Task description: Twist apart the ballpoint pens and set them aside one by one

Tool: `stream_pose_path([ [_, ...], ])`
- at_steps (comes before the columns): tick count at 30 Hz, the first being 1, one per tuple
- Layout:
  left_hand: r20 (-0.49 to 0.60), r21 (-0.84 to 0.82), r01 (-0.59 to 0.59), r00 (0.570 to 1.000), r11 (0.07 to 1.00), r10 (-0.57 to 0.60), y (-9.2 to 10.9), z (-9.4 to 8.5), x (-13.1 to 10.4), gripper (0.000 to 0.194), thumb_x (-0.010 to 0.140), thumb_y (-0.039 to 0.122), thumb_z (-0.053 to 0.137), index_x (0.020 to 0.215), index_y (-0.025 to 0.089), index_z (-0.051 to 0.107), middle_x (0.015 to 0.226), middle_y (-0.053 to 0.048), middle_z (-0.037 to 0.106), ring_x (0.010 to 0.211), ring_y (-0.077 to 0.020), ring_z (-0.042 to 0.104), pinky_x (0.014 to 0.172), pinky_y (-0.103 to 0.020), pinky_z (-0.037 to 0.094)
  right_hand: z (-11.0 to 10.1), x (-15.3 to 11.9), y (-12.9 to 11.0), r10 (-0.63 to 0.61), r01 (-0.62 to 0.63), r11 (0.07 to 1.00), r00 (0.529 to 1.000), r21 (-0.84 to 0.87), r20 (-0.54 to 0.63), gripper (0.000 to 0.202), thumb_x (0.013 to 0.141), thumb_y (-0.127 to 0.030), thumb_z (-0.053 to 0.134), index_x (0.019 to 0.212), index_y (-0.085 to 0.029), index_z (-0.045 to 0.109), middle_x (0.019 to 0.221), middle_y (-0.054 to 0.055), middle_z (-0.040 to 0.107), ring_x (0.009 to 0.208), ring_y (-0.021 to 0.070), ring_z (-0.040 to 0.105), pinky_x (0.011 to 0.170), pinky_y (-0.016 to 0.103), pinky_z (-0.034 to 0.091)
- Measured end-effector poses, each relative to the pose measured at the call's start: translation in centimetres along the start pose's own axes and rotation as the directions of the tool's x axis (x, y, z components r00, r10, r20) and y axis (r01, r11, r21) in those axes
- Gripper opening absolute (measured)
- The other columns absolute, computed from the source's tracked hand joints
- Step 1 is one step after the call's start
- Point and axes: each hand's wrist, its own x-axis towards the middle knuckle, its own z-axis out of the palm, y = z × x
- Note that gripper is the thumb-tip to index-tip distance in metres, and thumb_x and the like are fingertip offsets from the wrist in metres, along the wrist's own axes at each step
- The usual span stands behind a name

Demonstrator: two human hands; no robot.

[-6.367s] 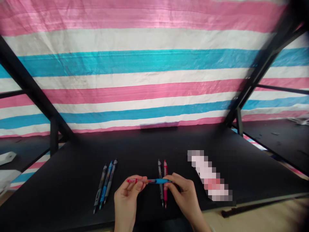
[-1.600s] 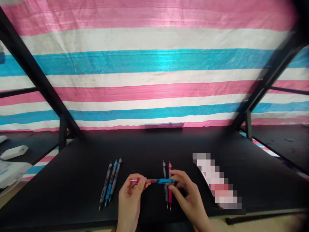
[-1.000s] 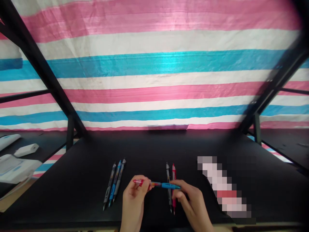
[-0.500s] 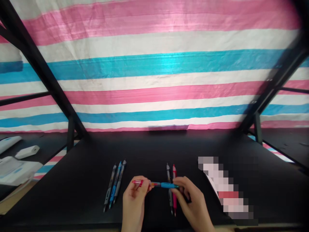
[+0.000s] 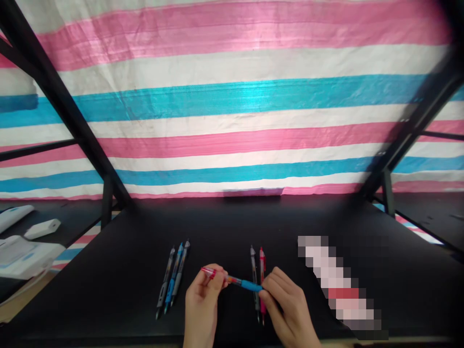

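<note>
Between my two hands is a pen (image 5: 250,285) with a blue grip and a clear red-tinted far end. My left hand (image 5: 203,299) pinches the red end between thumb and fingers. The fingertips of my right hand (image 5: 288,302) close round the tip end of the blue grip, hiding the point. Under and beside my right hand lie a grey pen (image 5: 253,263) and a pink-red pen (image 5: 262,261). Left of my left hand, a grey-black pen (image 5: 165,285), a blue pen (image 5: 175,278) and another grey pen (image 5: 181,268) lie side by side.
All of this is on a black table (image 5: 217,222). A blurred-out pale, long item (image 5: 337,280) lies at the right. Black frame bars (image 5: 90,150) rise on both sides, before a striped sheet (image 5: 232,140). White devices (image 5: 29,256) sit at the far left.
The pen has tilted, its blue end now lower. My right fingers have closed further round its tip end, moving slightly left. My left hand keeps its hold.
</note>
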Motion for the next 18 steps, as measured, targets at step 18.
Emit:
stream_pose_path([
  [18, 0.068, -0.098, -0.039, 0.997, 0.994, 0.045, 1.1, -0.3, 0.1, 0.04, 0.068, 0.044, 0.086, 0.099, 0.022, 0.074, 0.082, -0.002, 0.07, 0.082, -0.0214, 0.071, 0.079, -0.033, 0.057, -0.2, -0.2, 0.3, 0.144, -0.14, 0.955, 0.99, 0.261, 0.004, 0.036, 0.1, -0.049, 0.047, 0.098, -0.021, 0.069, 0.064, 0.0, 0.056, 0.056, 0.0169, 0.054, 0.053, 0.026, 0.043],
])
